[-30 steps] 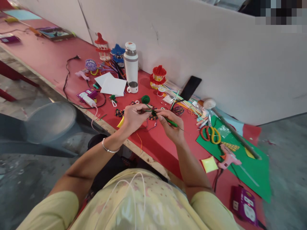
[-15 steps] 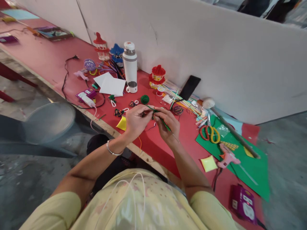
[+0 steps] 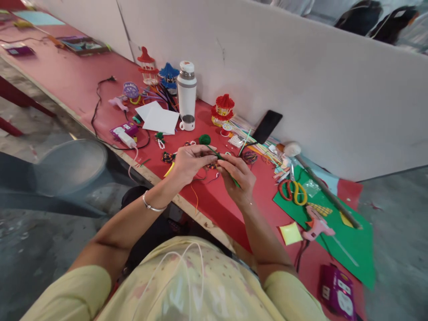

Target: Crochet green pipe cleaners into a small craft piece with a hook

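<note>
My left hand (image 3: 192, 166), with a bangle at the wrist, is closed in a pinch on green yarn (image 3: 214, 151) above the red table. Close beside it, my right hand (image 3: 239, 176) is closed around a slim green stick that looks like a crochet hook (image 3: 236, 183). The fingertips of both hands nearly meet, so the worked part of the yarn is mostly hidden. A green yarn ball (image 3: 204, 139) lies just beyond my hands. Small dark flower-like pieces with white beads (image 3: 167, 157) lie by my left hand, partly covered.
Behind stand a white flask (image 3: 186, 93), its cup (image 3: 187, 123) and a red lantern-like craft (image 3: 222, 109). A phone (image 3: 267, 127) leans at the wall. Scissors (image 3: 299, 194), a pink glue gun (image 3: 317, 225) and a purple power box (image 3: 337, 290) lie right. A grey stool (image 3: 70, 162) stands left.
The view has shifted slightly. My right hand has turned a little, with the green stick still in it, and my left hand keeps its pinch on the yarn.
</note>
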Available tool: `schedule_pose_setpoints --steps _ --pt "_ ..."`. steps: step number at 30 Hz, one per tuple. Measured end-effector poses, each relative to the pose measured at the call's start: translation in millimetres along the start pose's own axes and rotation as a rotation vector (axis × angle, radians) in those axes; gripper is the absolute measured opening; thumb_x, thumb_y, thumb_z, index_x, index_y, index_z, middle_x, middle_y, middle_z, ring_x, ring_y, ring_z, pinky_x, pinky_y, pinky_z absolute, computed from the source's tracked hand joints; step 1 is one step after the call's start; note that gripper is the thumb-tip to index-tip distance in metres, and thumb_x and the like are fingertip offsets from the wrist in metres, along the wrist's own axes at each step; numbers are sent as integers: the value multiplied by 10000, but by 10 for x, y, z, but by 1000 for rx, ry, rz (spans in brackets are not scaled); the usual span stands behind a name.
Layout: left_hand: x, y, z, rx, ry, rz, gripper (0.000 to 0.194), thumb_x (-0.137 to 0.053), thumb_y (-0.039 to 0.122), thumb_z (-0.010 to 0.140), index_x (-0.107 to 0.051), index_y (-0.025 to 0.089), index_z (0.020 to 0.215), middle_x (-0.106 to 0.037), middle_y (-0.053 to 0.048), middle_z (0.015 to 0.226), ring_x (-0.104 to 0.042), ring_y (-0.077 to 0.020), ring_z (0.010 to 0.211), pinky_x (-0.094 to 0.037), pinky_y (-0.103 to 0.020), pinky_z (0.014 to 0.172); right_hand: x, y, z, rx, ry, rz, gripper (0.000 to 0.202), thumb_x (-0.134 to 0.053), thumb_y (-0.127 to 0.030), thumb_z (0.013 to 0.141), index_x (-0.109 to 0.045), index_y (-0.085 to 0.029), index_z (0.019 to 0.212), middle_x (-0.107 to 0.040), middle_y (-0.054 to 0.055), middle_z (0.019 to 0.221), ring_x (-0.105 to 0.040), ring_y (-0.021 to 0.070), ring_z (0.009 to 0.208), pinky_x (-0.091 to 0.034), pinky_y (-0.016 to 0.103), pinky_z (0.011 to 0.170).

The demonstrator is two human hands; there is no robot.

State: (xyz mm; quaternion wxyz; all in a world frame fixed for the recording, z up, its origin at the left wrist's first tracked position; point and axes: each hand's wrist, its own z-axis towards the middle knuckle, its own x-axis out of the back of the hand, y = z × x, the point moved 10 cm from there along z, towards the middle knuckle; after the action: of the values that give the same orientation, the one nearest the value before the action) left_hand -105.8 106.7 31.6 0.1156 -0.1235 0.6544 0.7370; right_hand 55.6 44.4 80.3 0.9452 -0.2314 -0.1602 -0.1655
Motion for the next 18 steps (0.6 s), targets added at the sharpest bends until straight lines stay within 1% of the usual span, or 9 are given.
schedule_pose_setpoints --steps 3,5,7,9,11,13,15,18 --pt "-6 15 -19 11 13 -20 361 -992 293 603 -862 147 907 -769 -34 733 -644 -106 582 -517 -224 547 32 -41 -10 47 41 8 466 -731 -131 952 -710 -368 1352 -805 80 1225 -785 221 1058 -647 411 901" --pt "-36 -10 -36 66 -8 -74 376 -991 292 608 -862 151 932 -771 -30 738 -630 -93 561 -497 -213 526 75 -73 -28 77 83 -38 504 -753 -124 932 -706 -379 1365 -796 80 1214 -773 227 1038 -645 413 867" --pt "-107 -68 -51 169 -87 -143 369 -990 286 624 -864 152 944 -774 -31 741 -639 -84 560 -500 -197 529 132 -114 -49 123 128 -101 507 -782 -131 911 -721 -390 1342 -791 72 1169 -756 228 1005 -641 407 821" --pt "-176 -136 -73 302 -190 -187 350 -999 270 609 -863 143 906 -771 -38 718 -656 -85 556 -509 -186 533 170 -137 -58 173 136 -135 464 -800 -162 904 -739 -407 1293 -790 55 1092 -743 227 969 -640 407 790" --pt "-193 -173 -89 415 -262 -193 349 -1015 239 557 -857 135 850 -773 -50 704 -664 -93 538 -498 -180 504 171 -130 -39 212 93 -129 374 -793 -223 924 -750 -419 1239 -796 39 1043 -742 225 944 -648 415 780" --pt "-168 -150 -79 461 -302 -163 335 -1012 198 528 -854 136 817 -778 -60 699 -680 -111 546 -476 -177 472 155 -111 1 232 27 -104 281 -771 -288 948 -755 -406 1203 -817 39 1052 -750 232 951 -656 433 789" --pt "-130 -102 -60 466 -327 -91 302 -985 165 548 -856 133 819 -780 -67 696 -683 -119 546 -464 -181 459 129 -92 49 229 -49 -58 246 -756 -311 959 -759 -378 1196 -837 47 1092 -757 243 979 -660 450 815" --pt "-56 -17 -14 425 -317 31 226 -929 128 601 -854 123 815 -782 -76 694 -671 -114 532 -459 -185 464 78 -95 100 202 -170 19 275 -746 -266 963 -752 -345 1226 -849 56 1171 -768 246 1016 -658 465 877"
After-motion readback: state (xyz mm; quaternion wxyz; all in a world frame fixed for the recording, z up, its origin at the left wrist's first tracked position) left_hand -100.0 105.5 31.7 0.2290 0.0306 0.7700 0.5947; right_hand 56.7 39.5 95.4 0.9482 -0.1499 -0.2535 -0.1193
